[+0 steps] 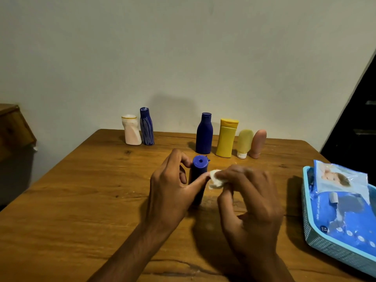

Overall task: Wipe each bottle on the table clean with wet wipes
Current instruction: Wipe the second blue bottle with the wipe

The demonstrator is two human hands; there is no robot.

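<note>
Hands meet over a dark blue plastic bottle with an open flip cap (198,178), which stands upright on the brown wooden table (81,200) at the centre of the frame. Left hand (171,192) curls round the bottle's left side, thumb laid across its front. Right hand (246,202) pinches a small crumpled white wet wipe (215,179) between thumb and fingers, the wipe touching the bottle's right side just below the cap.

Row along the table's far edge, left to right: a white waisted bottle with a pale cap (131,130), a blue bottle with pale streaks (146,126) touching or just beside it, then, after a gap, a plain dark blue bottle (204,133), a yellow flip-top bottle (227,138), a pale yellow tube standing on its white cap (244,143) and a pink tube standing cap-down (258,143).

Lower right of the frame: a light blue plastic basket (333,251) holding a blue pack of baby wipes (343,202).
</note>
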